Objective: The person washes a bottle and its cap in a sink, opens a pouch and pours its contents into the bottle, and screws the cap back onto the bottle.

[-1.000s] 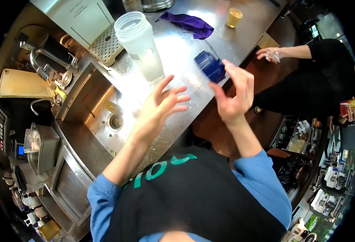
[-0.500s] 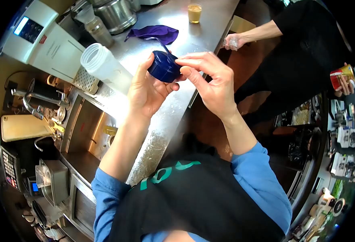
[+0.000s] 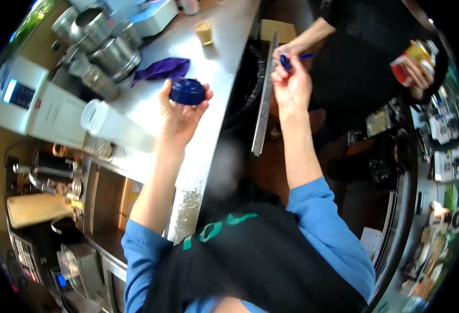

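Pulled R hand (image 3: 293,87) well away from L hand (image 3: 182,119) in last ½ sec; both together at blue lid (image 3: 187,93) just prior. Now gripping lid in L hand only: part-closed, thumb on one side, fingertips round the other, held up over table (image 3: 215,68) in this view, not set down. Pinching small blue piece (image 3: 285,63) in R hand, fingers bent in nearly to thumb, w/ thin blue strip (image 3: 306,56) poking out sideways. Prob. same strip as seen rising by lid ½ sec back, so prob. lid now in 2 parts, 1 per hand; can't confirm, detail too small.

For work in hand: likely past the loosening bit, w/ lid and small pc. now handled separately. Tall translucent container (image 3: 122,128) standing on table as before, mouth uncovered, apart from lid.

Also new in view: metal panel (image 3: 265,99) out beside table, w/ dark lined opening (image 3: 246,86) between panel and table edge. R hand just beyond panel, on side away from table. Co-worker's hand (image 3: 281,50) close behind R hand in view, partly hidden, so can't tell grip or contact. Same as before on table: purple cloth (image 3: 164,69), sm. cup (image 3: 204,32) farther along.
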The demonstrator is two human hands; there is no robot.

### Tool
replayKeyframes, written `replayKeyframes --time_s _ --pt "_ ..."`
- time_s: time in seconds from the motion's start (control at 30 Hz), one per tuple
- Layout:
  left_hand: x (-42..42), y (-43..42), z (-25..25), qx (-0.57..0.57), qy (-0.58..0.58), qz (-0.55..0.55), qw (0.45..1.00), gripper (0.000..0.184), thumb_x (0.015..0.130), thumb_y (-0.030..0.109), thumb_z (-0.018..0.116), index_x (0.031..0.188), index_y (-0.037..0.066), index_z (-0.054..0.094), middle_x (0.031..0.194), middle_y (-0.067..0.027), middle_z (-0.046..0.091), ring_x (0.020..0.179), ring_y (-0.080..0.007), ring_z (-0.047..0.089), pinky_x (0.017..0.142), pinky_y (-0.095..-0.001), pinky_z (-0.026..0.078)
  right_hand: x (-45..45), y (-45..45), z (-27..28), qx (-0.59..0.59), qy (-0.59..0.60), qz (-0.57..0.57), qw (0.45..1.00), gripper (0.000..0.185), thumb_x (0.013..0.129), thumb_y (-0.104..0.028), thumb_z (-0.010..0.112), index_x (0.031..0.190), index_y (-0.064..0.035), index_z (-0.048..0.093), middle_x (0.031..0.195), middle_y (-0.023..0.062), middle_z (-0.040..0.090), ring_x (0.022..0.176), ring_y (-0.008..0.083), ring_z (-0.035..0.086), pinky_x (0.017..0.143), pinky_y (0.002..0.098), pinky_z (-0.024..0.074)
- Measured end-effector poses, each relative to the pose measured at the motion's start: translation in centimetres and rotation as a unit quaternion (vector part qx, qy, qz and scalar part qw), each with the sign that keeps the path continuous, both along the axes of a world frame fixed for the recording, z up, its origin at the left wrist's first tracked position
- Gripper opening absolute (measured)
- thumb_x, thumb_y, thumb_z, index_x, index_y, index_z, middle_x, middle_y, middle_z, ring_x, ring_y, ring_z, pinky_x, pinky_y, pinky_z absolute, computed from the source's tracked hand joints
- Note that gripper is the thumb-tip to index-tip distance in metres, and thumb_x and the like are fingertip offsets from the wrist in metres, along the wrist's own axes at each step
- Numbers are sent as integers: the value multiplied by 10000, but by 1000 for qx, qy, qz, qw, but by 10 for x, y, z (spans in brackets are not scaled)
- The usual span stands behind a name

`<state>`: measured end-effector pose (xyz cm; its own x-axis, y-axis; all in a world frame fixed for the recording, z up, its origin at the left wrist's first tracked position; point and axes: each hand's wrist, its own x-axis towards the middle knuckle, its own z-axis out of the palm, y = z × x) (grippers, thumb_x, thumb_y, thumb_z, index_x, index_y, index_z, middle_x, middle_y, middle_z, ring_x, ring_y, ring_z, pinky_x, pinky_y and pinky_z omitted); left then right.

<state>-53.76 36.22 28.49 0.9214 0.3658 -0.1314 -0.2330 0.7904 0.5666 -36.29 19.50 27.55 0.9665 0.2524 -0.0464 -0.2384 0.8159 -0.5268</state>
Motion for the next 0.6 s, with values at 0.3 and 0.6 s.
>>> replayKeyframes --time_s 0.3,0.6 --pt "15 -14 1 -29 -59 -84 994 608 858 522 566 1167 4 495 1111 -197 573 973 -280 602 762 -289 539 -1 -40 7 -32 11 -69 997 170 942 -180 544 926 -17 589 677 48 548 541 125 487 475 245 375" --pt "5 -12 -1 -45 -55 -75 995 609 846 514 585 1189 20 485 1083 -200 585 941 -290 612 717 -314 526 -4 -38 0 -52 -37 -70 996 213 926 -203 573 911 7 609 689 47 584 560 109 541 482 226 432"
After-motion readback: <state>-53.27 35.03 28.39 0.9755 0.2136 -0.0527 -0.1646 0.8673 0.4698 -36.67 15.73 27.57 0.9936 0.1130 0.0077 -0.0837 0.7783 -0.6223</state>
